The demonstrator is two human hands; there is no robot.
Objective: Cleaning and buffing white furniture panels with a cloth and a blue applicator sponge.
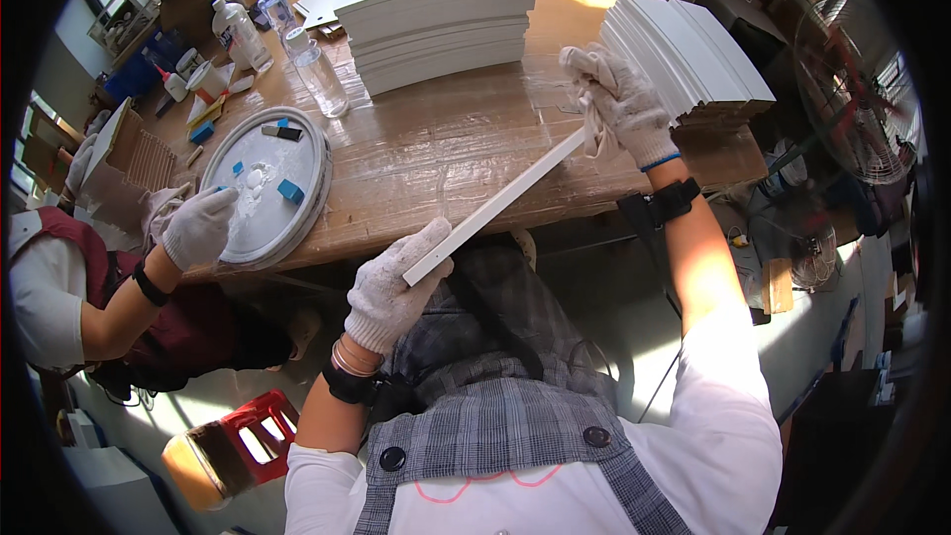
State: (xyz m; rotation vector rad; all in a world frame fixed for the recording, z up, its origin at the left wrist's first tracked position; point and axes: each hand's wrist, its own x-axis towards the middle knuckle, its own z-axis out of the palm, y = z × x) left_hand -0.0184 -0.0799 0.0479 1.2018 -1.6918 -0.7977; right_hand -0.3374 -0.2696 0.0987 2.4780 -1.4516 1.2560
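A white board (495,203), seen along its narrow edge, slants from my lap up over the table's front edge. Its near end lies in the fingers of my left hand (391,282), which wears a white knit glove and is closed around it. My right hand (634,104), gloved as well, is closed on a pale cloth (596,131) at the board's far end. The cloth hangs down beside the board; whether it presses on the board cannot be made out.
Stacks of white boards stand at the back (436,25) and right (688,54) of the wooden table (426,139). Left are clear bottles (319,77), a round lid (272,129) with white powder and blue blocks, and a co-worker's gloved hand (201,226). A fan (852,89) stands right.
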